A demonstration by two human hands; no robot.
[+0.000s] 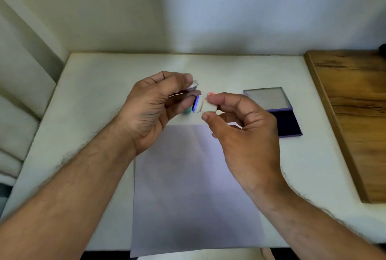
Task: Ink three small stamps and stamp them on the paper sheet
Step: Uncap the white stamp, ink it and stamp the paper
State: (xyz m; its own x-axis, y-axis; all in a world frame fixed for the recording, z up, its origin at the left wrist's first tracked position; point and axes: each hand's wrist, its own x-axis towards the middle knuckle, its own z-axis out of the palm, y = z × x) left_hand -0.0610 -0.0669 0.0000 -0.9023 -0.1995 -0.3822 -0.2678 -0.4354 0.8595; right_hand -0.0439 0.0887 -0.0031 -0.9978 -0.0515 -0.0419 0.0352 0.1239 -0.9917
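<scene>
The right hand [236,126] is pinching a small white stamp [205,106] between thumb and forefinger, holding it sideways in the air so its blue-inked face is pointing toward the left hand [150,109]. The left hand is gripping a small clear cap [193,87] between thumb and fingertips, just beside the stamp's face; whether the two are touching is hard to tell. Behind the left fingers a teal object [186,111] is peeking out, mostly hidden. Directly beneath both hands the paper sheet [188,186] is lying flat, its near edge hanging past the front edge of the desk [94,84]. To the right of the right hand, an open ink pad [286,121] is sitting with its lid [267,98] folded back and its dark blue pad exposed. Open surface is showing to the left of the left hand and beyond both hands toward the wall. Farther right, a wooden board [355,113] is lying along the desk's edge. The pale walls [208,8] are meeting in a corner behind the desk.
</scene>
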